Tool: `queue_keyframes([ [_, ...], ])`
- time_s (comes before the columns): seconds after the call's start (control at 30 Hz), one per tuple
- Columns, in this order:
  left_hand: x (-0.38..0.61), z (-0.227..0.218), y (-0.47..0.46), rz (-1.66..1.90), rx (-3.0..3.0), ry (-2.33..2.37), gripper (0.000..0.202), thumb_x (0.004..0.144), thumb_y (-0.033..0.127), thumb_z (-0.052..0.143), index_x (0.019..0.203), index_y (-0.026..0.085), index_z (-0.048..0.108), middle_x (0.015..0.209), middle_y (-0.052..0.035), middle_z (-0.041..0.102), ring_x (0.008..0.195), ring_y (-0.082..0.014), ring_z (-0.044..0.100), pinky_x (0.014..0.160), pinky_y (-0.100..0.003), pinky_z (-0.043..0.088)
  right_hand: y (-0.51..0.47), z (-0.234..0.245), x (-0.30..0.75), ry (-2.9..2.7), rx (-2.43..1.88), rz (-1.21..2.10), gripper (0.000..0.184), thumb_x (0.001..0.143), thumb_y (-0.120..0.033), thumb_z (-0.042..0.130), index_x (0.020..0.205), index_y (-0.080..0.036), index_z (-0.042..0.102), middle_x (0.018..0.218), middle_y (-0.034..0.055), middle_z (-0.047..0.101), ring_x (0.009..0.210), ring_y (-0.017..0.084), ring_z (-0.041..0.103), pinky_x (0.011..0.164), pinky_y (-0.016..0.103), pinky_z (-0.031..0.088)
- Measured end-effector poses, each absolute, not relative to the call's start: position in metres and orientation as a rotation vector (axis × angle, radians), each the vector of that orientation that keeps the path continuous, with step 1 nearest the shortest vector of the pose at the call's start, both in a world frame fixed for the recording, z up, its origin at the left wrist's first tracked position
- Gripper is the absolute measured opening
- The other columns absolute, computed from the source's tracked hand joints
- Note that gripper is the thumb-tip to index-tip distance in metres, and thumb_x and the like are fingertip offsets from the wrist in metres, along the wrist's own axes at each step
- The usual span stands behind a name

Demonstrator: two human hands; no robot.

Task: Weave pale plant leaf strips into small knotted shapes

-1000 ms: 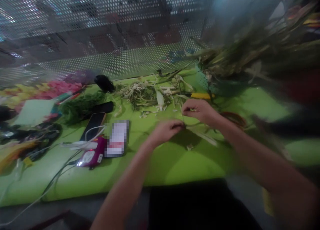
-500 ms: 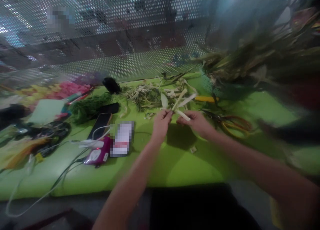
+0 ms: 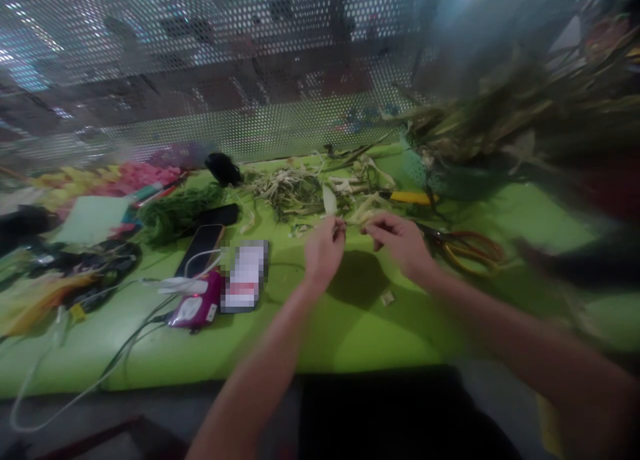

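Closed in a pinch, my left hand [image 3: 324,250] holds a pale dried leaf strip [image 3: 329,199], which looks like corn husk and stands up above its fingertips. Just to the right, my right hand [image 3: 400,241] is also pinched, its fingertips at a blurred yellow-green husk strip [image 3: 367,210] between the hands. How the two pieces join is hidden by fingers and blur. Behind them lies a heap of dry husk scraps [image 3: 290,190]. Scissors [image 3: 465,247] with orange-yellow handles lie beside my right wrist, and a yellow-handled tool [image 3: 413,198] lies beyond.
A teal basket [image 3: 435,173] full of dry leaves stands at the right. On the left of the green table [image 3: 350,340] are phones [image 3: 203,247], a magenta device [image 3: 200,303] with cables, green netting [image 3: 175,213] and pink-yellow material [image 3: 145,177]. A perforated screen [image 3: 280,123] rises behind.
The pale strips that fanned out between my hands have shifted and blurred. My right hand has turned and lifted slightly; the strip across its fingers no longer shows. My left hand stays nearly in place.
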State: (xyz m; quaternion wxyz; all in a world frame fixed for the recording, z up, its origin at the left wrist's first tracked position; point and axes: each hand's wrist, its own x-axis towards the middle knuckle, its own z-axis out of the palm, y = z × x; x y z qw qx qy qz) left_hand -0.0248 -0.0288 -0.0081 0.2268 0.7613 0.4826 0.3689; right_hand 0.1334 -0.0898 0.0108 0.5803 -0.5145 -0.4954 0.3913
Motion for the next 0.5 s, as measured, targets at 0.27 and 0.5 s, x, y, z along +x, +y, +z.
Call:
queue_keyframes([
  [0.27, -0.025, -0.01, -0.024, 1.109, 1.924, 1.275, 0.005, 0.085, 0.019, 0.054, 0.083, 0.018, 0.059, 0.079, -0.0014, 0.065, 0.073, -0.0132, 0.056, 0.069, -0.025, 0.04, -0.097, 0.023, 0.136, -1.208, -1.193, 0.671, 0.012, 0.083, -0.029, 0.063, 0.091, -0.021, 0.066, 0.089, 0.0016, 0.066, 0.058, 0.009, 0.053, 0.055, 0.025, 0.049],
  [0.5, -0.017, -0.005, -0.038, 1.119, 1.841, 1.07, 0.008, 0.088, 0.025, 0.054, 0.084, 0.018, 0.056, 0.076, 0.0, 0.06, 0.069, -0.0113, 0.053, 0.065, -0.023, 0.04, -0.089, 0.01, 0.128, -1.186, -1.335, 0.985, 0.013, 0.08, -0.02, 0.062, 0.093, -0.019, 0.063, 0.084, 0.0007, 0.066, 0.058, 0.011, 0.061, 0.061, 0.029, 0.053],
])
